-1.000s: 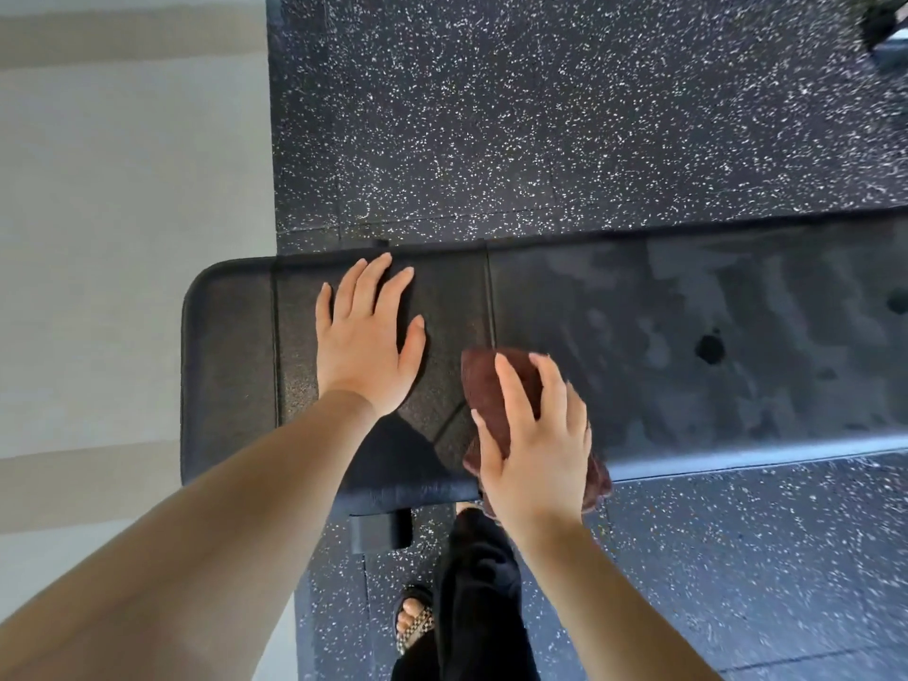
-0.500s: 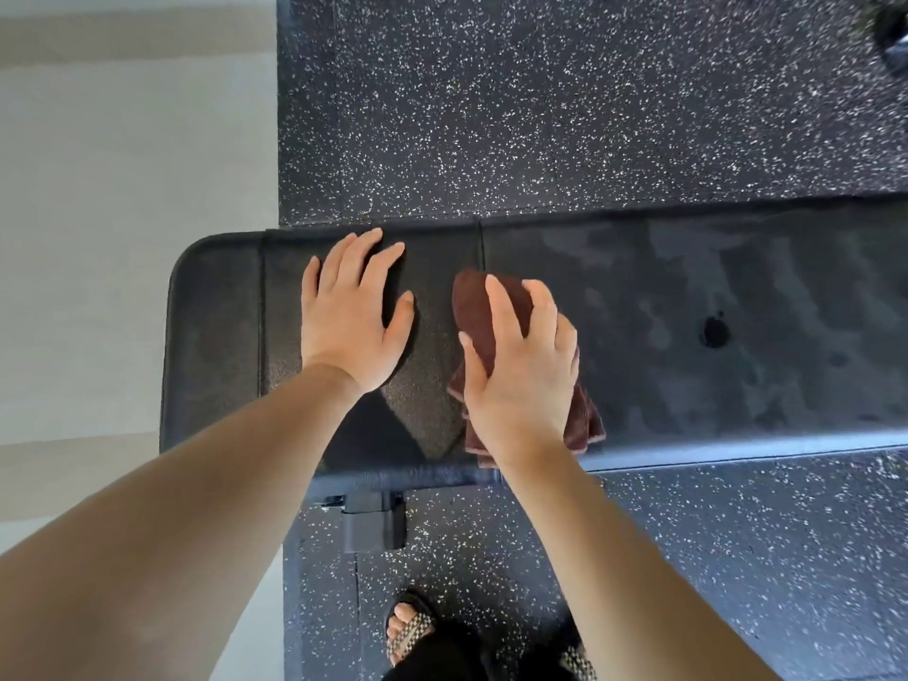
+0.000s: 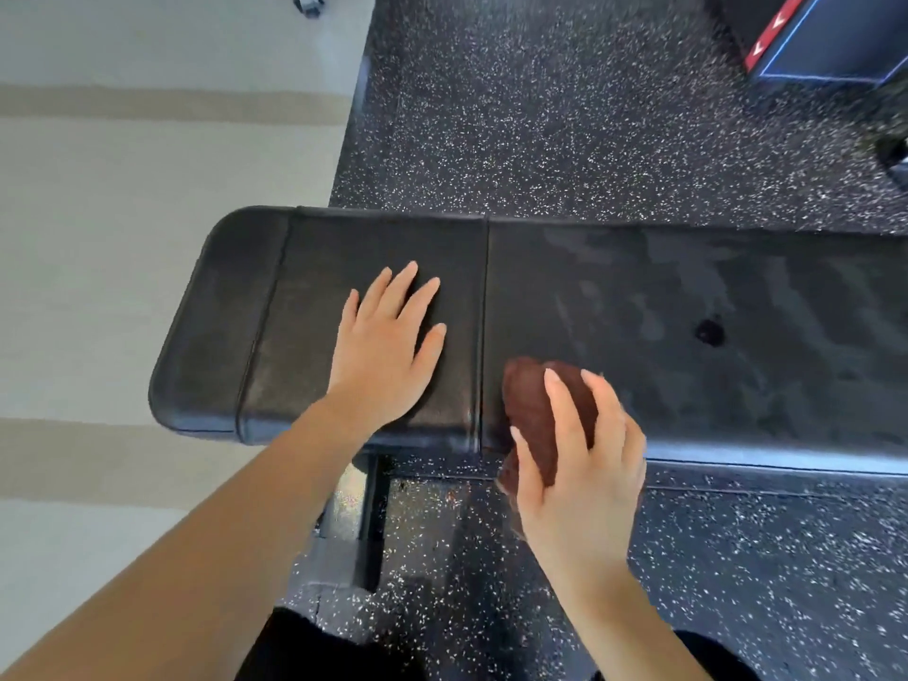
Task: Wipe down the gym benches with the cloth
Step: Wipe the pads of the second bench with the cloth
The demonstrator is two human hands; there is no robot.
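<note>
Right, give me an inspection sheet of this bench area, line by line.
Surface: black padded gym bench, smeary streaks right of the seam, one small dark spot.
Job's things: dark brown bunched cloth at the near edge, right of the seam.
Clutter: nothing seen.
Hands: left hand flat on the left pad; right hand grips the cloth.
Cables: nothing seen.
Surroundings: black speckled rubber floor, pale floor, blue-edged dark box.

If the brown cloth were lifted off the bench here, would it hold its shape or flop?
Likely floppy: the cloth bunches under the right hand and droops over the bench edge. Probably light; should slide easily on that smooth surface.
</note>
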